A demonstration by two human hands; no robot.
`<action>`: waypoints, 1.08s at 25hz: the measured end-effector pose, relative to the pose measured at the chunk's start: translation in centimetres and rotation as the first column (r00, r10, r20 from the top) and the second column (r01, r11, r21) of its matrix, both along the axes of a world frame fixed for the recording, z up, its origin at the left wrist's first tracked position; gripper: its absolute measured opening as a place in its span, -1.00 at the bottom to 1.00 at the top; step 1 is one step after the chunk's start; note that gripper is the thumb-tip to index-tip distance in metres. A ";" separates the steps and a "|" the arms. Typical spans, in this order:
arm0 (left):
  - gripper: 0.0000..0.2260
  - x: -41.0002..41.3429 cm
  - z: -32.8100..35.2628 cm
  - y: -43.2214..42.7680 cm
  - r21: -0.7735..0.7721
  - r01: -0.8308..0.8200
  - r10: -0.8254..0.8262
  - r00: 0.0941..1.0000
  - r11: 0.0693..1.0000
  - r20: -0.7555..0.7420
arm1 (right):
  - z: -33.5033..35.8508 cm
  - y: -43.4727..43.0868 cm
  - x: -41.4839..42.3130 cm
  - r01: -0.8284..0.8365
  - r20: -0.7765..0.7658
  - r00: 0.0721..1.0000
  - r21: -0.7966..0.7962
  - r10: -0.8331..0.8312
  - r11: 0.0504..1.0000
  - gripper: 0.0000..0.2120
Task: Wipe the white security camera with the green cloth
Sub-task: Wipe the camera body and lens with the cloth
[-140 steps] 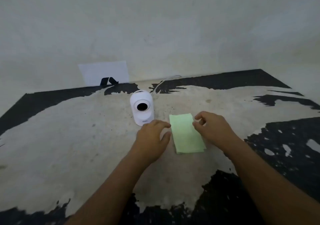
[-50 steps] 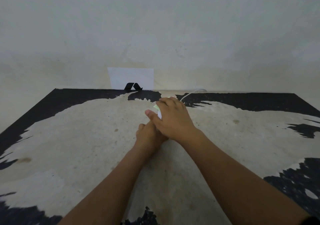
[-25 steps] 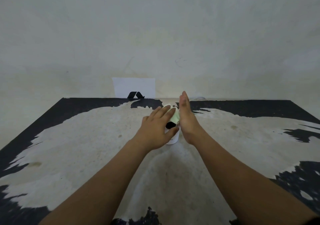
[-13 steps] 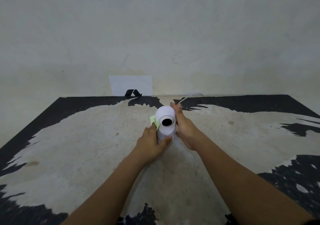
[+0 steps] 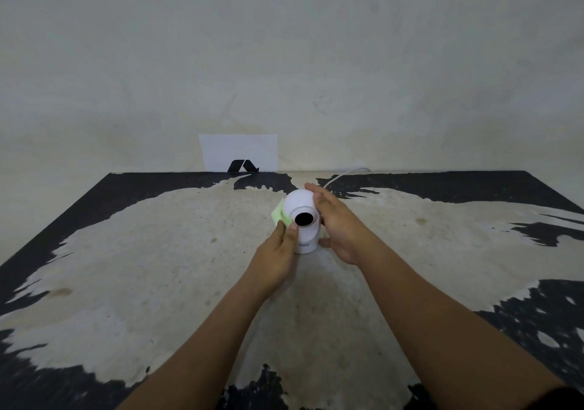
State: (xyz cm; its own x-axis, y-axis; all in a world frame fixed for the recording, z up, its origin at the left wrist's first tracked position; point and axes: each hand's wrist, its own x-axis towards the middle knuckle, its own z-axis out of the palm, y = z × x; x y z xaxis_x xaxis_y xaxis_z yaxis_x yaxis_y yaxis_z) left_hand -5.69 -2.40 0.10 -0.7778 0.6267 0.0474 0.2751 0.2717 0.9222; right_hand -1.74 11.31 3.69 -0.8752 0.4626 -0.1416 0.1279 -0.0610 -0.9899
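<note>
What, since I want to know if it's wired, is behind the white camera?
A white cable runs from behind the security camera toward the wall. Where it joins the camera is covered by the camera's head and the right hand.

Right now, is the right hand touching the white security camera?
Touching. Head view: the right hand cups the white security camera, fingers on its dome.

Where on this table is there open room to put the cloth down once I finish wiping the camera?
Broad bare table lies left of the left hand, out to its edge, and another wide patch lies right of the right hand. The middle is crowded: both hands, the green cloth and the security camera, with its white cable behind.
</note>
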 end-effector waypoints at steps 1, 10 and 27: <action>-0.55 0.2 0.3 0.0 0.037 -0.010 0.009 1.000 0.999 0.006 | 0.0 -0.1 0.0 0.001 -0.001 1.000 0.005 -0.001 1.000 -0.70; -0.69 -1.4 1.0 0.5 -0.259 -0.154 0.123 0.984 0.954 -0.131 | 0.3 -0.3 0.5 -0.020 -0.011 1.000 0.030 0.020 0.999 -0.70; -0.80 1.6 1.4 -0.5 0.157 0.125 -0.169 0.935 0.980 0.313 | -2.8 0.7 6.4 -0.226 0.055 0.973 -0.004 0.225 0.974 -0.68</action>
